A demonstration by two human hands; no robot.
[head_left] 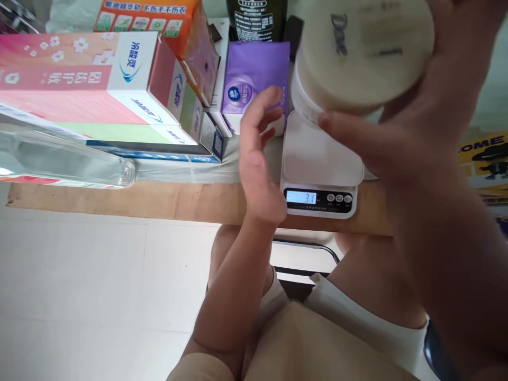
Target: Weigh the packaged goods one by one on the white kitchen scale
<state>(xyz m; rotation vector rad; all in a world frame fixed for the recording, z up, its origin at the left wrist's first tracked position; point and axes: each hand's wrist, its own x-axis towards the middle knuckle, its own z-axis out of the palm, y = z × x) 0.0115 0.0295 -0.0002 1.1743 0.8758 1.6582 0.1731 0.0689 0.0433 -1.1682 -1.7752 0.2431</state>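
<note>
My right hand (428, 132) grips a round pale jar (365, 47) with dark lettering on its broad cream-coloured face, held up close to the camera. Below and behind the jar is a white digital kitchen scale (323, 159); its lit display shows digits that look like 31. The jar hides the far part of the scale's plate. My left hand (260, 159) is beside the scale's left edge, fingers stretched forward and slightly bent, holding nothing. Just beyond those fingers stands a purple tissue pack (257, 66).
Stacked toothpaste boxes (130, 79) fill the left side, with a clear glass bottle (63, 159) lying in front. An orange soap box (159, 32) and a dark bottle (257, 21) stand behind. A yellow printed item (486, 164) is at right. The table's wooden front edge (178, 198) runs across.
</note>
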